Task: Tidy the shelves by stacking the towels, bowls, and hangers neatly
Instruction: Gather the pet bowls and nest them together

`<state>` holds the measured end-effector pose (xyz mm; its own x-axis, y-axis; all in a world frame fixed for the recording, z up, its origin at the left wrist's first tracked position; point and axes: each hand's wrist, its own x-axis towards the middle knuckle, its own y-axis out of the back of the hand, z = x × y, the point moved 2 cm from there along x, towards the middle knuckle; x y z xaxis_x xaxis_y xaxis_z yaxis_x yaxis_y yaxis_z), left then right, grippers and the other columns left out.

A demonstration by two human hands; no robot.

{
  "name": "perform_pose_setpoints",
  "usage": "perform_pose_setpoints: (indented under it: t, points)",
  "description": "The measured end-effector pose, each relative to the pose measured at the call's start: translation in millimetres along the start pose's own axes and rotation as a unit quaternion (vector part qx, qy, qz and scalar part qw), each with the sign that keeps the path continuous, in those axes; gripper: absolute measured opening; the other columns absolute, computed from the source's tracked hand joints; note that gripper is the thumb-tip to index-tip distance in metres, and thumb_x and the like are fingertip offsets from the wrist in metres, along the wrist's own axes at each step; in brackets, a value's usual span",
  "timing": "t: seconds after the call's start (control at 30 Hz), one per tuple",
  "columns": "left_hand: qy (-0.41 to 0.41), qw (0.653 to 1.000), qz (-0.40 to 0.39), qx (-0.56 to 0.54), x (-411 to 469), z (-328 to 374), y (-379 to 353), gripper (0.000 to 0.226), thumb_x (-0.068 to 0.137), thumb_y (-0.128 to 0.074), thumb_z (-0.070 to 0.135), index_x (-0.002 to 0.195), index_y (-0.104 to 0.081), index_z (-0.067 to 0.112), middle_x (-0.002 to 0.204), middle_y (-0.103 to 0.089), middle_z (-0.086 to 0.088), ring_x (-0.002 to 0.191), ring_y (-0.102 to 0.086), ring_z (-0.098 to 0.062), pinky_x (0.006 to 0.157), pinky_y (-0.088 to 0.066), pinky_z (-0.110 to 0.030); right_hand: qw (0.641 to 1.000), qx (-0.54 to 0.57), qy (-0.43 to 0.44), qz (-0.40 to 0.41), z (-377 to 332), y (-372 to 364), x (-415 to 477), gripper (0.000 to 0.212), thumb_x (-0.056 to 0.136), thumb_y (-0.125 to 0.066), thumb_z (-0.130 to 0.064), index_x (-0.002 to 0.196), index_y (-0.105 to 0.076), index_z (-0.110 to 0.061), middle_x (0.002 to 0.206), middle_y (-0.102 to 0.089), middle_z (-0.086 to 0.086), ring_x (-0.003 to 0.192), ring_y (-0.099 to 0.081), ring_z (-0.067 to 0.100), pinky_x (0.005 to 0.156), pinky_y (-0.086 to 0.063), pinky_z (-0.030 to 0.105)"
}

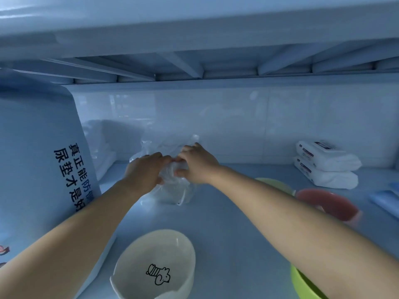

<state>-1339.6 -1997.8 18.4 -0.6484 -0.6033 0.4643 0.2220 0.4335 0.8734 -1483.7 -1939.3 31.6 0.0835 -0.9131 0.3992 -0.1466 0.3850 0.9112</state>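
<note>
Both my hands reach to the back of the shelf [226, 223] and grip a crumpled clear plastic bag [172, 190]. My left hand [146, 171] holds its left side, my right hand [196, 165] pinches its top. What is inside the bag I cannot tell. A white bowl [155, 266] with a cartoon drawing sits near the front. A red bowl [328, 203] and a pale green bowl [274, 184] lie to the right, partly behind my right arm. A bright green bowl [306, 285] peeks out at the lower right. Folded white towels [101, 145] are stacked at the back left.
A large printed package [43, 169] stands at the left edge. Two stacked white wipe packs [326, 165] rest at the back right, with a blue flat item [386, 199] beside them. A tiled wall closes the back, and the upper shelf hangs low overhead.
</note>
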Motion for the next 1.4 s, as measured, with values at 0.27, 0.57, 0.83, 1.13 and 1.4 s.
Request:
perform_pose_setpoints:
  t: [0.27,0.57,0.83,1.13,1.4]
  points:
    - [-0.028,0.998,0.019,-0.048,19.1,35.2,-7.2,0.055,0.08,-0.069,0.031,0.129,-0.045,0.042,0.111,-0.058,0.012,0.106,-0.053,-0.016,0.073,-0.042,-0.027,0.993,0.106,0.008,0.06,59.3,24.7,-35.0,0.035,0.076,-0.074,-0.027,0.109,-0.065,-0.019,0.108,-0.058,0.001,0.1,-0.053,0.014,0.075,-0.037,0.015]
    - [-0.048,0.998,0.034,-0.038,38.5,77.7,-14.5,0.059,0.082,-0.067,0.033,0.133,-0.038,0.043,0.117,-0.054,0.013,0.11,-0.052,-0.016,0.071,-0.033,-0.024,0.987,0.071,-0.14,-0.042,144.1,29.9,-134.8,0.033,0.08,-0.069,-0.041,0.104,-0.067,-0.018,0.094,-0.067,-0.006,0.087,-0.062,0.013,0.082,-0.047,0.025]
    - [-0.06,0.997,0.026,-0.03,49.7,105.6,-16.5,0.061,0.082,-0.065,0.038,0.134,-0.034,0.044,0.118,-0.051,0.012,0.11,-0.051,-0.016,0.074,-0.041,-0.027,0.988,0.011,-0.114,-0.103,138.3,27.6,-166.7,0.035,0.083,-0.063,-0.041,0.06,-0.046,-0.02,0.058,-0.048,-0.006,0.059,-0.045,0.013,0.059,-0.034,0.03]
    - [-0.074,0.996,0.025,-0.052,51.6,130.0,-13.7,0.06,0.083,-0.064,0.04,0.135,-0.033,0.043,0.12,-0.05,0.011,0.112,-0.05,-0.017,0.078,-0.042,-0.029,0.987,0.02,-0.123,-0.1,138.6,35.8,-185.1,0.023,0.084,-0.064,-0.032,0.075,-0.063,-0.01,0.073,-0.067,0.006,0.072,-0.058,0.021,0.067,-0.043,0.032]
    - [-0.085,0.994,0.036,-0.05,60.2,150.2,-14.0,0.061,0.084,-0.063,0.042,0.136,-0.032,0.044,0.122,-0.05,0.014,0.111,-0.051,-0.016,0.072,-0.036,-0.026,0.98,0.076,-0.154,-0.096,137.3,53.4,-200.6,0.02,0.079,-0.069,-0.044,0.086,-0.072,-0.025,0.075,-0.067,-0.014,0.068,-0.057,-0.003,0.068,-0.045,0.017]
